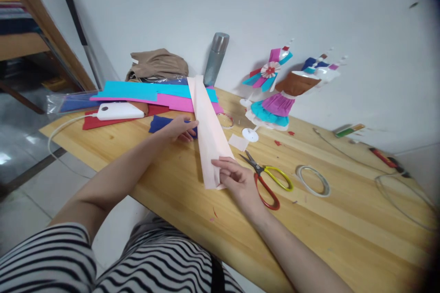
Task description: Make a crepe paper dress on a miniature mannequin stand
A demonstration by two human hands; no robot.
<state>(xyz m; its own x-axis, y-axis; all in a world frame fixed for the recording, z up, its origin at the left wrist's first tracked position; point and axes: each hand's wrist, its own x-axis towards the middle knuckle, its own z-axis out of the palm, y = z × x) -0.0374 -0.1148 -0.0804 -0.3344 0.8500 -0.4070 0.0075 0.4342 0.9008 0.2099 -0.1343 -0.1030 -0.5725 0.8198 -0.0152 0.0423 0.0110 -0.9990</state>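
A long pale pink strip of crepe paper (pixel 209 132) lies lengthwise across the table, folded along its length. My right hand (pixel 237 181) is at its near end, thumb and fingers closed on the right edge of the paper. My left hand (pixel 180 129) rests over a small piece of dark blue crepe paper (pixel 158 123), fingers apart, with its fingertips by the strip's left edge. Just right of the strip, scissors (pixel 259 170) with one yellow and one red handle lie with their blades slightly apart. A small pale paper square (pixel 238 142) sits beyond the scissors.
Blue and magenta paper sheets (pixel 137 90) and a white power bank (pixel 120 111) with a cable lie at left. A bottle (pixel 216 58) stands by the wall. Paper dresses on small stands (pixel 275 100) are at back right. A tape roll (pixel 313 181) lies right of the scissors.
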